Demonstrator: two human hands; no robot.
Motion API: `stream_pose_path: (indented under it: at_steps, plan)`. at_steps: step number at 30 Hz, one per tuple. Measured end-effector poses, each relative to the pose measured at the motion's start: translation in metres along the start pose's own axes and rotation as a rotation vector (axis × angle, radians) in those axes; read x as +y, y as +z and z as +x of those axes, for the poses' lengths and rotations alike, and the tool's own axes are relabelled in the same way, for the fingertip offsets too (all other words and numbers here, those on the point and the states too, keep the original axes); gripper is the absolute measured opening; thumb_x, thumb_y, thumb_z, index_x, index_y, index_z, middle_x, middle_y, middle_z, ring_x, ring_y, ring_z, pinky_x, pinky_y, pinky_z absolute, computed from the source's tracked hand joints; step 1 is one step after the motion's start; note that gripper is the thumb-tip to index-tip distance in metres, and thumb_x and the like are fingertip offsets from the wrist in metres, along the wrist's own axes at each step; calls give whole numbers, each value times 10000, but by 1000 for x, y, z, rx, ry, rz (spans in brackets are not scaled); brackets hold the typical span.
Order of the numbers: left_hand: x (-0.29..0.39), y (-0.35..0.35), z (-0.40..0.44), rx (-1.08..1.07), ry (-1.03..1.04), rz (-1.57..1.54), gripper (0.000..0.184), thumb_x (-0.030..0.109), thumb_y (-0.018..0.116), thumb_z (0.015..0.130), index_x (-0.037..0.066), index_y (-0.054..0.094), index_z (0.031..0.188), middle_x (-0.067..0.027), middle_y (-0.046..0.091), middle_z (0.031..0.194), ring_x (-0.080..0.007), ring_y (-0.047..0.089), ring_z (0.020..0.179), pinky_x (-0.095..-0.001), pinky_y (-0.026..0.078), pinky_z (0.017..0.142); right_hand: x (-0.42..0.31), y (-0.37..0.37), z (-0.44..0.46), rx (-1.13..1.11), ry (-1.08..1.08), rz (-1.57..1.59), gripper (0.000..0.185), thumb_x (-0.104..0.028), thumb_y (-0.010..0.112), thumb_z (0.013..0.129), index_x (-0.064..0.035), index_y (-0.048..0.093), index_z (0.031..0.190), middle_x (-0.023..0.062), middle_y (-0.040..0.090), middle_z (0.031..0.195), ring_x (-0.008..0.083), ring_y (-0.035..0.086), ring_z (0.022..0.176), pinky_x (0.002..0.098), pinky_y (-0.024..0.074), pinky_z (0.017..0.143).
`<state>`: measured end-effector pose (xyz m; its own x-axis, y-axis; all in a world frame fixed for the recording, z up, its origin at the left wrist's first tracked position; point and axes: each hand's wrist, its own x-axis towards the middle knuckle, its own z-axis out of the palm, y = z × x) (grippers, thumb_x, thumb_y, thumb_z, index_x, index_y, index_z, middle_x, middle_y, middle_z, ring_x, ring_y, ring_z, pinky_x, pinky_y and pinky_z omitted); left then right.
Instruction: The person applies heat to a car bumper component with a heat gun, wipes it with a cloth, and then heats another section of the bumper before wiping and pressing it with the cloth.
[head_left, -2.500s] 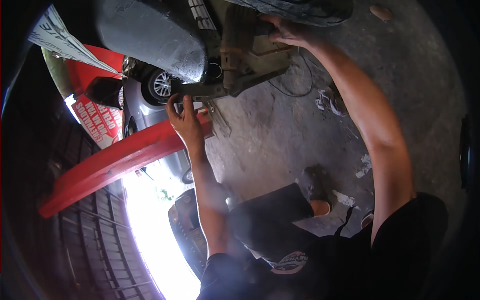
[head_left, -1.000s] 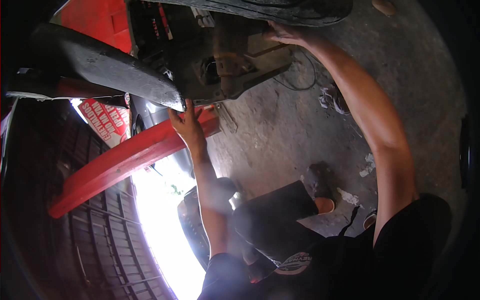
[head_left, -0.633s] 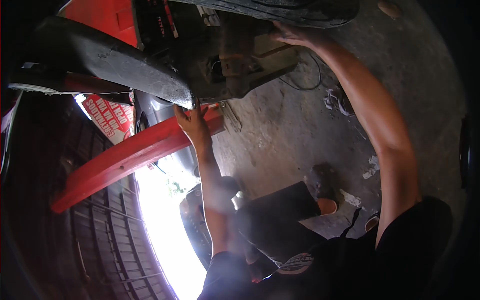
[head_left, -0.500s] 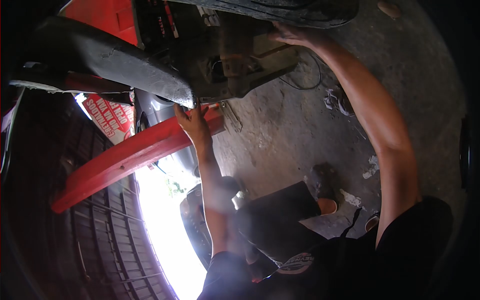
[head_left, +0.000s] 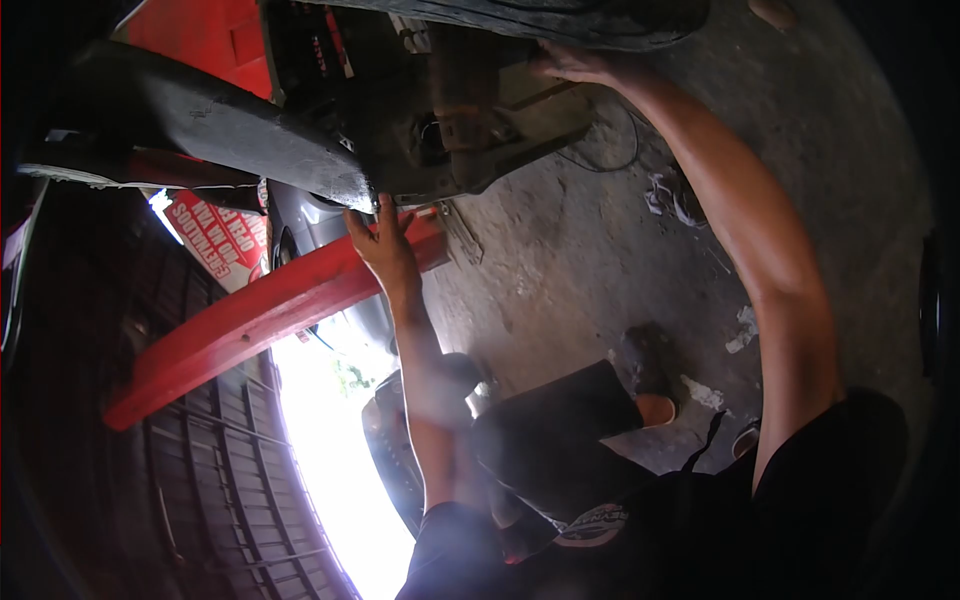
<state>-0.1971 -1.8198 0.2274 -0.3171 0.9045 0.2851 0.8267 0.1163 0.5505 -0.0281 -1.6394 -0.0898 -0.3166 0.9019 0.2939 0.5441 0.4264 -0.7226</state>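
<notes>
The tip of a long black curved panel (head_left: 250, 135), like a vehicle body part, sits between the thumb and finger of my left hand (head_left: 383, 250). Those fingers bend around its lower end, where light glares off the surface. My right hand (head_left: 575, 66) reaches up to the far end of a dark vehicle underside (head_left: 465, 135), just below a black tyre (head_left: 600, 22). Its fingertips are lost in shadow, so their grip is hidden. Behind my left hand runs a red beam-like piece (head_left: 270, 305).
A red-and-white printed sign (head_left: 218, 235) hangs behind the beam. On the concrete floor (head_left: 540, 290) lie a thin cable (head_left: 625, 165), scraps of white material (head_left: 702, 392) and a metal tool-like piece (head_left: 463, 235). A slatted shutter (head_left: 220, 470) stands at left, beside a bright opening.
The black panel and the vehicle underside have shifted slightly left in view. My left finger shows more clearly against the panel tip. Both arms stay almost where they were.
</notes>
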Motion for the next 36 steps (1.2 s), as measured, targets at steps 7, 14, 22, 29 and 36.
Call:
stream_pose_path:
  at_steps: [7, 14, 22, 29, 36]
  plan:
    - [-1, -1, -1, 12, -15, 0, 797, 274, 692, 995, -136, 252, 1517, -213, 626, 1167, -220, 654, 1030, -354, 637, 773, 2, 0, 0, -10, -2, 36, 645, -479, 520, 1013, -108, 380, 1522, 146, 494, 1485, 261, 477, 1361, 428, 410, 1123]
    - [0, -2, -2, -5, -7, 20, 697, 288, 677, 1000, -76, 312, 1469, -230, 548, 1287, -260, 642, 1102, -388, 633, 807, 0, 2, 0, -13, -5, 64, 641, -464, 532, 1009, -108, 386, 1522, 151, 503, 1477, 265, 489, 1347, 428, 418, 1110]
    - [-1, -2, -4, 2, 2, 29, 883, 324, 706, 979, -99, 196, 1563, -318, 460, 1410, -300, 631, 1152, -390, 638, 811, 0, 3, 0, -25, -4, 79, 637, -447, 546, 1004, -107, 394, 1521, 155, 512, 1468, 269, 503, 1331, 429, 428, 1096]
    - [-2, -2, -4, 12, -8, 5, 693, 301, 705, 980, 14, 332, 1489, -217, 387, 1477, -313, 604, 1188, -419, 631, 832, 1, 4, 2, -32, -4, 92, 634, -432, 558, 1000, -107, 400, 1521, 160, 521, 1460, 273, 515, 1317, 430, 435, 1084]
    - [-4, -2, -2, 6, 12, -1, 622, 278, 706, 980, 89, 377, 1472, -190, 410, 1443, -304, 601, 1181, -441, 624, 851, 0, 3, 3, -40, -3, 102, 632, -417, 571, 996, -107, 406, 1521, 164, 529, 1452, 278, 527, 1303, 430, 443, 1071]
